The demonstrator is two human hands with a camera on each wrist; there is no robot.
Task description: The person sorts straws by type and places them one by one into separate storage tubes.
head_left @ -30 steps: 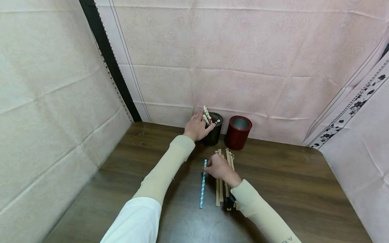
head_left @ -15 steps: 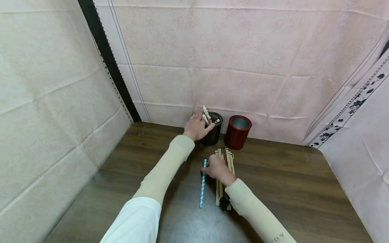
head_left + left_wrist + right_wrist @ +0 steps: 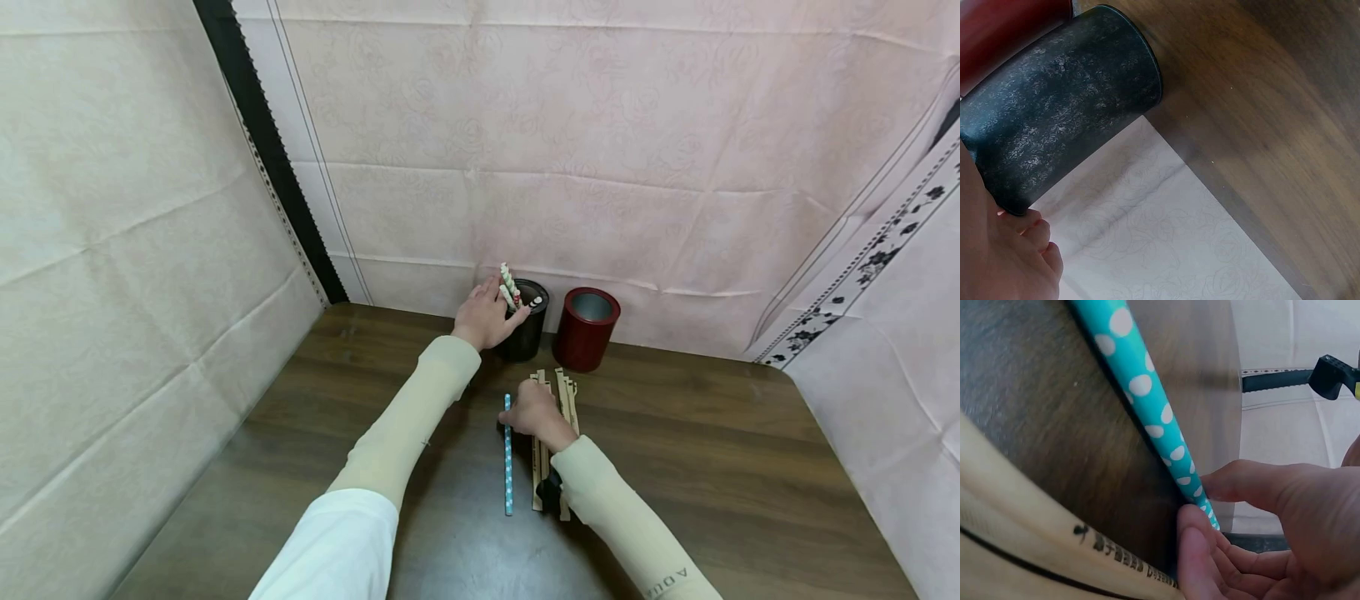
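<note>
My left hand (image 3: 480, 318) holds the rim of a black cup (image 3: 525, 342), its thumb across the front. Several patterned paper straws (image 3: 510, 283) poke out of that cup, partly behind the fingers. In the left wrist view, curled fingers (image 3: 1038, 236) meet one end of the black cup (image 3: 1066, 94). My right hand (image 3: 534, 412) pinches a blue paper straw with white dots (image 3: 508, 479) near its far end. The right wrist view has thumb and forefinger on either side of the blue straw (image 3: 1141, 384), which lies along the table.
Just right of the black cup stands a red cup (image 3: 585, 340). Several pale wooden sticks (image 3: 537, 483) lie under and beside my right hand, with printed dark characters. Patterned cloth (image 3: 585, 167) hangs behind the wooden table (image 3: 690, 417).
The blue straw's near end has swung right, so it lies straighter. My right forearm has shifted left, and the thumb and finger have closed on the straw. The left hand stays put.
</note>
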